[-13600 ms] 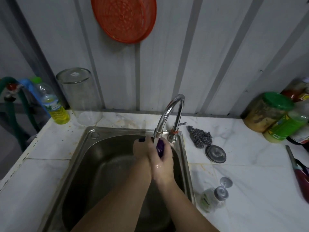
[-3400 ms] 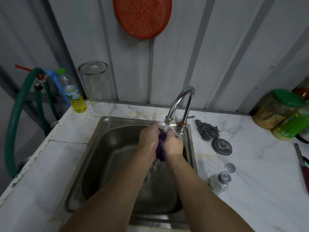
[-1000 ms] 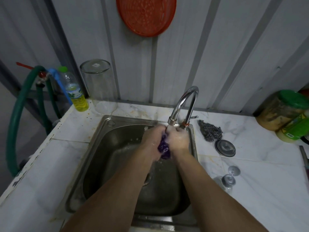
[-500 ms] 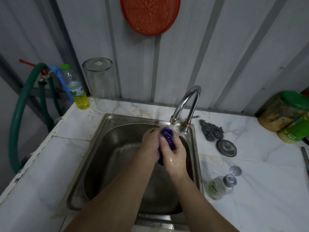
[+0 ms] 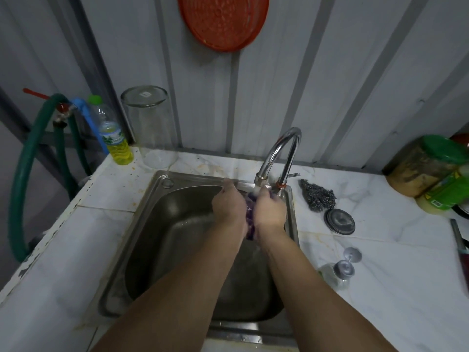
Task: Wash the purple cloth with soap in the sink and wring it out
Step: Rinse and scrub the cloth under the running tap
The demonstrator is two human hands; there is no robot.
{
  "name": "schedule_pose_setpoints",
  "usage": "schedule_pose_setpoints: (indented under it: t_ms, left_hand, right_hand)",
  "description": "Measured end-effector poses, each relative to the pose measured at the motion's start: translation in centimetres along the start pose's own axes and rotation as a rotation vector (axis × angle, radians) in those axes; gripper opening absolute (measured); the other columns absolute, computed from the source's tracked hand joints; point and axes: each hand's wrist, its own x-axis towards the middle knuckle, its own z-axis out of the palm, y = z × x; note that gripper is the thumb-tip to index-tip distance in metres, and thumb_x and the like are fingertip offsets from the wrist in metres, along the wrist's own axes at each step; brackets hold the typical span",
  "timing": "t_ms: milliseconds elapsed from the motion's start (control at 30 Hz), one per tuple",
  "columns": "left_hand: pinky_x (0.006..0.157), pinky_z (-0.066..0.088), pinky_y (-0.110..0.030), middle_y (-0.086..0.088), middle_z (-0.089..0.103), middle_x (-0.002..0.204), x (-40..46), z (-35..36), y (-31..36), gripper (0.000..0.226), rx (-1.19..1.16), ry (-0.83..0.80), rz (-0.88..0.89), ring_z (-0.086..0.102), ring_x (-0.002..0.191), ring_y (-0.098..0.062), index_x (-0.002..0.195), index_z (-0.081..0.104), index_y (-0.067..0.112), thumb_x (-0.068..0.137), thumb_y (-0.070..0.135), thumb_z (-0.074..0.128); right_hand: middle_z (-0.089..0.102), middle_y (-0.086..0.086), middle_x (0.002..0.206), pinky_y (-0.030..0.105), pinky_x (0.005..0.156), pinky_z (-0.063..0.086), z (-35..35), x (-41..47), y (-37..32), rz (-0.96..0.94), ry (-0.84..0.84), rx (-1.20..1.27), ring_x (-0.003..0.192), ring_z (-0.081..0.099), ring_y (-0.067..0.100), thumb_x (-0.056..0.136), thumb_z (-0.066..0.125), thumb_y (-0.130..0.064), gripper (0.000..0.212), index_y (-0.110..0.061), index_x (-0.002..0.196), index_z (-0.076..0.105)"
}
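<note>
Left hand (image 5: 228, 208): centre of the frame, over the basin, fingers curled round the left side of the purple cloth (image 5: 250, 214)
Right hand (image 5: 268, 212): pressed against the left one, fingers curled round the right side of the same cloth
Purple cloth: bunched between both palms, only a narrow strip showing, directly below the tap outlet with water running onto it
Tap (image 5: 279, 156): chrome, arched, rising from the back right corner of the sink (image 5: 152, 224)
Sink: steel, set into the white marbled counter (image 5: 380, 288), filling the middle of the frame
Steel wool (image 5: 317, 196): on the counter just right of the tap
Round metal lid (image 5: 339, 221): just below the steel wool
Soap bottle (image 5: 335, 274): lying on the counter right of the sink, cap flipped open
Bottle of yellow liquid (image 5: 114, 138): upper left, at the counter's back corner
Upturned glass jar (image 5: 149, 128): just right of that bottle
Green hose (image 5: 22, 186): far left edge
Orange strainer (image 5: 223, 21): hanging on the wall, top centre
Green-lidded jars (image 5: 431, 168): right edge, against the wall
</note>
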Motion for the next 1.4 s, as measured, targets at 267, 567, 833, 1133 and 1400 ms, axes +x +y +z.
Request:
schedule_pose_setpoints:
  t_ms: [267, 567, 833, 1133, 1400]
  left_hand:
    - [0.056, 0.056, -0.033, -0.008, 0.072, 0.108, 1.0, -0.7, 0.8, 0.023, -0.061, 0.060, -0.018, 0.071, 0.093, -0.029, 0.107, 0.071, 0.017, 0.094, 0.034, 0.062]
    - [0.067, 0.057, -0.035, -0.009, 0.078, 0.095, 1.2, -2.0, 1.1, 0.033, -0.064, -0.114, -0.174, 0.074, 0.085, -0.028, 0.100, 0.075, 0.014, 0.084, 0.043, 0.074]
    - [0.048, 0.057, -0.028, -0.008, 0.077, 0.074, 0.2, -1.4, -0.7, 0.024, -0.027, -0.320, -0.164, 0.074, 0.057, -0.020, 0.084, 0.080, 0.009, 0.089, 0.031, 0.072]
    - [0.065, 0.062, -0.036, -0.012, 0.072, 0.074, 0.3, -0.7, 0.1, 0.012, 0.103, -0.249, -0.032, 0.069, 0.071, -0.026, 0.071, 0.074, 0.012, 0.076, 0.012, 0.064]
    - [0.059, 0.062, -0.037, -0.010, 0.081, 0.081, 0.1, -0.5, 1.1, 0.023, 0.100, -0.215, -0.185, 0.078, 0.073, -0.030, 0.091, 0.078, 0.013, 0.086, 0.034, 0.072]
  right_hand:
    - [0.073, 0.008, 0.123, 0.052, 0.098, 0.057, -2.0, -1.3, 1.7, 0.068, -0.243, 0.207, 0.107, 0.072, 0.028, 0.095, 0.060, -0.052, 0.045, -0.030, 0.134, 0.060]
    - [0.061, -0.005, 0.119, 0.012, 0.094, 0.048, -4.2, -4.6, 4.4, -0.711, -0.259, -0.252, 0.109, 0.059, -0.002, 0.091, 0.063, -0.018, 0.041, -0.025, 0.131, 0.060]
    - [0.072, -0.009, 0.069, 0.021, 0.065, 0.053, -1.6, -1.3, 1.0, -0.520, -0.059, -0.192, 0.065, 0.066, 0.003, 0.078, 0.065, -0.053, 0.027, -0.026, 0.078, 0.069]
    - [0.070, 0.006, 0.065, 0.035, 0.056, 0.055, -0.4, 2.1, 0.1, 0.158, -0.118, 0.116, 0.056, 0.064, 0.022, 0.084, 0.064, -0.031, 0.020, -0.014, 0.074, 0.072]
    - [0.076, -0.005, 0.096, 0.033, 0.077, 0.059, -1.8, -0.3, 2.1, -0.239, -0.351, 0.167, 0.092, 0.072, 0.015, 0.077, 0.076, -0.048, 0.025, -0.033, 0.096, 0.074]
